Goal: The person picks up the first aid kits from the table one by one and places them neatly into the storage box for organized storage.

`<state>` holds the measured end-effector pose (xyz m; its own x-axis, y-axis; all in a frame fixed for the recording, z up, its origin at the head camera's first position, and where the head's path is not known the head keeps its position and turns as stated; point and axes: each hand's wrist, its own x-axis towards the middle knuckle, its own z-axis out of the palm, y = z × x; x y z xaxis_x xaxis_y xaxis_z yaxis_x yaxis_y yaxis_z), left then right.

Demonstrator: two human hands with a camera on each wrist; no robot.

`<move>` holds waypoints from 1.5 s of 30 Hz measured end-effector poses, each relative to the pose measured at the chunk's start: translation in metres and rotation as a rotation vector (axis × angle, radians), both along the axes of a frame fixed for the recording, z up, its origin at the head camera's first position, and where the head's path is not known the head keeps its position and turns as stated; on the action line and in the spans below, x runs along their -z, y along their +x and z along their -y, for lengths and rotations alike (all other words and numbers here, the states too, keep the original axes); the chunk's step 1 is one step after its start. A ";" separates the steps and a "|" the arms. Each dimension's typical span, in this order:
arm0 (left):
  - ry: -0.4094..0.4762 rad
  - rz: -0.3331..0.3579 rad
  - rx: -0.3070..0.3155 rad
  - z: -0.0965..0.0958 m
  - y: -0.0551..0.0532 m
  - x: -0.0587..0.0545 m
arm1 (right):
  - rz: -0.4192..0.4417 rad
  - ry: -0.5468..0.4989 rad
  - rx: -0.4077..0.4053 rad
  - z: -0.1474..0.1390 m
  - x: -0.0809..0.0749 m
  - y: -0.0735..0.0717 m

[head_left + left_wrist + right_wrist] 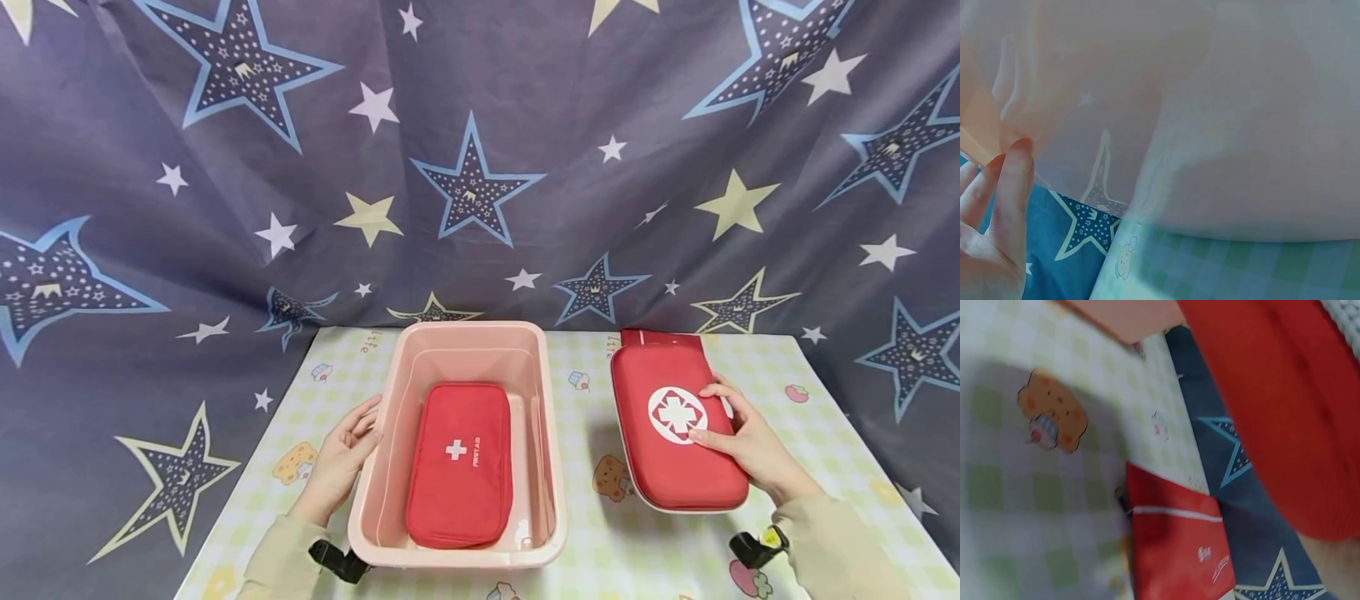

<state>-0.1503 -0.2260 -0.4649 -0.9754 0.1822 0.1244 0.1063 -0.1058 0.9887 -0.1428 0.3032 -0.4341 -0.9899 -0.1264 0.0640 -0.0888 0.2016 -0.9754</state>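
Note:
My right hand (750,442) grips a red hard-shell first-aid case (637,417) by its right side, thumb and fingers over the top face beside a white cross emblem. The case is held above the table, a shadow beneath it; it fills the upper right of the right wrist view. My left hand (341,462) touches the left rim of a pink plastic bin (551,467), fingers extended against its wall in the left wrist view. Inside the bin lies a red soft first-aid pouch (461,483) with a small white cross.
Another red pouch (1179,544) with a white zip line lies at the table's back right, partly behind the case in the head view. A checked cloth with cartoon prints covers the table (585,533). Behind it hangs a dark curtain (465,275) with stars.

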 end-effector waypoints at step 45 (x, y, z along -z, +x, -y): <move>-0.006 0.048 -0.033 -0.002 0.000 -0.003 | 0.095 -0.298 -0.037 0.101 -0.071 -0.038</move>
<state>-0.1505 -0.2240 -0.4619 -0.9856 0.1507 0.0767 0.0623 -0.0975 0.9933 -0.1805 0.2021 -0.3635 -0.9884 -0.1517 0.0113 0.0033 -0.0961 -0.9954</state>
